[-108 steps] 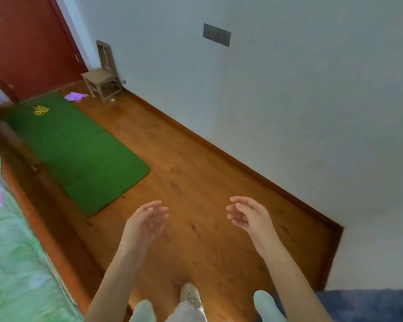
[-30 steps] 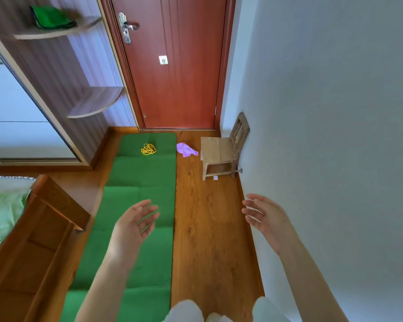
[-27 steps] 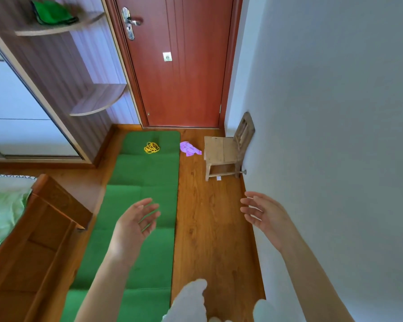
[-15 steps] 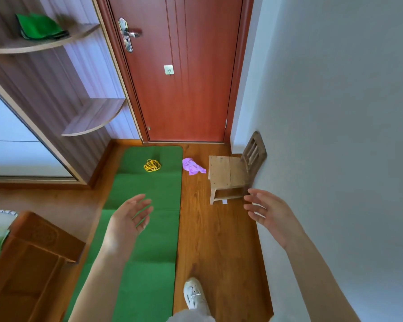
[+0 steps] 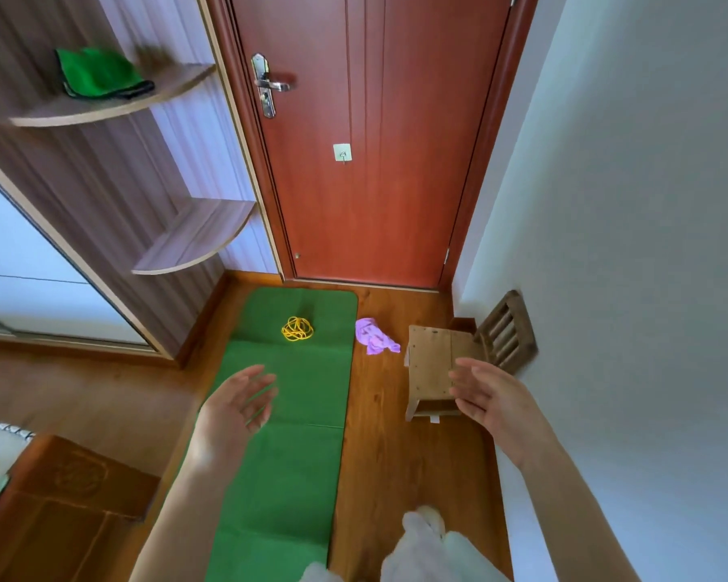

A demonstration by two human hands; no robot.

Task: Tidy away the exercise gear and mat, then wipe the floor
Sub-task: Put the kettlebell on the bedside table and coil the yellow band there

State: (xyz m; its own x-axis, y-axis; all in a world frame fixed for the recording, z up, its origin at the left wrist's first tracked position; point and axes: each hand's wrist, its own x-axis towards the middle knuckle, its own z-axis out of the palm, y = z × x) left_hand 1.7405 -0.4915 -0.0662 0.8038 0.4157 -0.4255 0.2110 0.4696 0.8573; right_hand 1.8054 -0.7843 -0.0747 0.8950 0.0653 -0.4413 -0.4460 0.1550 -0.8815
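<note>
A long green exercise mat (image 5: 295,413) lies flat on the wooden floor, running toward the red door. A coiled yellow band or rope (image 5: 297,328) sits on the mat's far end. A crumpled purple cloth (image 5: 375,336) lies on the floor just right of the mat. My left hand (image 5: 236,409) hovers over the mat's left half, fingers relaxed and holding nothing. My right hand (image 5: 488,392) is raised in front of the small stool, also relaxed and holding nothing.
A small wooden stool (image 5: 433,371) stands against the white wall on the right. The red door (image 5: 370,136) is closed ahead. Corner shelves (image 5: 194,233) on the left carry a folded green cloth (image 5: 99,73). A wooden bed frame (image 5: 59,497) juts in at lower left.
I have turned from the far wall toward the door and walked along the mat. The stool, band and purple cloth are nearer. Both hands stay raised and hold nothing.
</note>
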